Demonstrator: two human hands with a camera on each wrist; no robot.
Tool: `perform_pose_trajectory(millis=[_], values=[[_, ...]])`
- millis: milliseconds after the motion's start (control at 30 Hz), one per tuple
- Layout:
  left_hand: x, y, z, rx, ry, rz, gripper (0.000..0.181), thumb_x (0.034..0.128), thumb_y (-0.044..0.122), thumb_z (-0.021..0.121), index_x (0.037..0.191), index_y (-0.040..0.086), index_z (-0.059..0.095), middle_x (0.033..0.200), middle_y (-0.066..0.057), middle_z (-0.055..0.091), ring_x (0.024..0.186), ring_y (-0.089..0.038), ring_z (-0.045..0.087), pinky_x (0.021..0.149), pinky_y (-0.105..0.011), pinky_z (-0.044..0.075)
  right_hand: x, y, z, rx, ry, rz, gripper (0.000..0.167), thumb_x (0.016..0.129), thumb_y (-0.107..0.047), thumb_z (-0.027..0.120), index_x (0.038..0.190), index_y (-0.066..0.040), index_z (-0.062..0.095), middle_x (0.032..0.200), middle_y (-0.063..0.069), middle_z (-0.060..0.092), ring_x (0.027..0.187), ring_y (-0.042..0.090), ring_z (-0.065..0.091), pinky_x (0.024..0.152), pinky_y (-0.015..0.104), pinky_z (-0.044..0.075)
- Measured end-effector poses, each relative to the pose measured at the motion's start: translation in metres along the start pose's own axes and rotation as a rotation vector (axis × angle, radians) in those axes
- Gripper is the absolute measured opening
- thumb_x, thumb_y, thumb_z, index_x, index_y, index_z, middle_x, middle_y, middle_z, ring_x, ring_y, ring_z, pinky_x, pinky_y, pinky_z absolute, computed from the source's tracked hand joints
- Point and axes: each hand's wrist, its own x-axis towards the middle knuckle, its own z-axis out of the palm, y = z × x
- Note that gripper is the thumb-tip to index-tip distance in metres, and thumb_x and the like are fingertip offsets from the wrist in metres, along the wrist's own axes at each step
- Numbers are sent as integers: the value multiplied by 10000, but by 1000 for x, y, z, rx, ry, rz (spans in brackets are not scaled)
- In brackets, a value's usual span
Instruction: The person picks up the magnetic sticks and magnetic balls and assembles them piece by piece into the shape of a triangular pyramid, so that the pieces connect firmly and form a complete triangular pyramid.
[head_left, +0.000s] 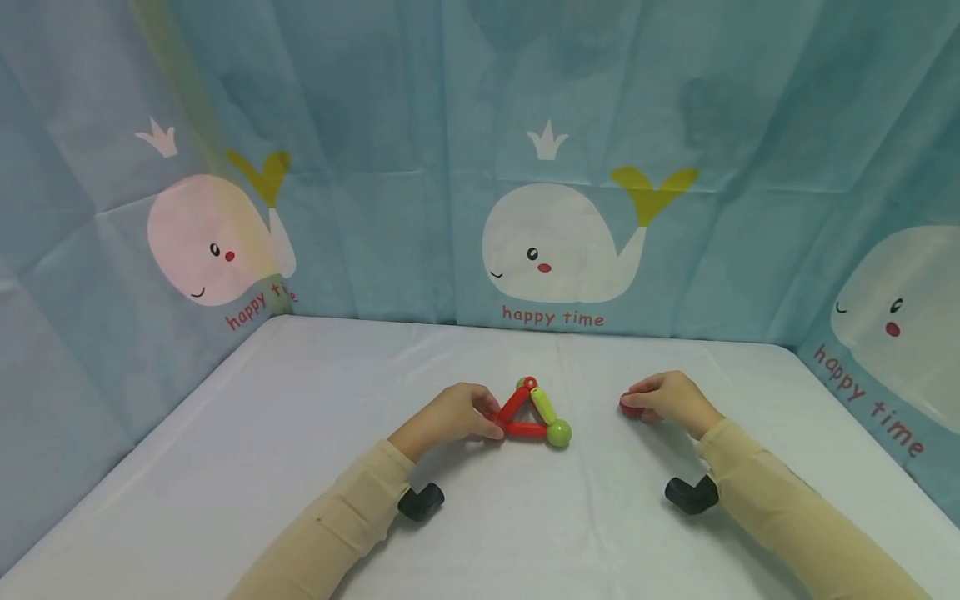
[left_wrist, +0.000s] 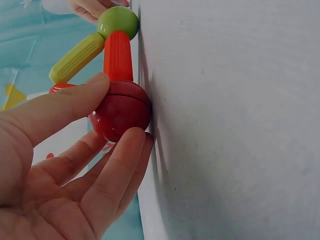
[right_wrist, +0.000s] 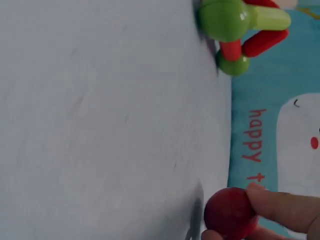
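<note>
A small frame of magnetic rods and balls stands on the white table. It has red rods, a yellow-green rod and green balls. Two rods lean up and meet above the base. My left hand holds the red ball at the frame's left corner, thumb on top and fingertips underneath. Off to the right, apart from the frame, my right hand pinches a loose red ball between thumb and fingers. Part of that ball is covered by the fingers.
The white-covered table ends at the back against a blue whale-print curtain, which also runs along both sides. Black curved pieces show at both wrists.
</note>
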Motion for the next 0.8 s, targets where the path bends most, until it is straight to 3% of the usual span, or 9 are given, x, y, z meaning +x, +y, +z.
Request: perform_pose_trajectory(millis=[233,500,800], values=[[3,-2,0,19,18,0,265,783,182,836,1001,127,696,947,3,671,862,-156,576,717,-273,497,-2,-31,16,86,42,-90,515,901,-375,709,1292,-45,646,1268,160,677,1155,263,617,999,450,490],[4,-1,1,7,22,-10,258,789,177,832,1008,128,704,956,1,674,878,-160,570,710,-279,501,-5,-67,40,230,89,-261,451,874,-332,755,1268,-126,678,1225,89,714,1165,242,637,1000,434,484],[5,0,0,-2,19,-14,261,793,199,832,1011,131,706,944,-3,677,856,-166,572,706,-285,508,-2,-84,59,278,55,-394,354,875,-195,759,1214,-109,706,1234,88,706,1313,283,569,1040,469,495]])
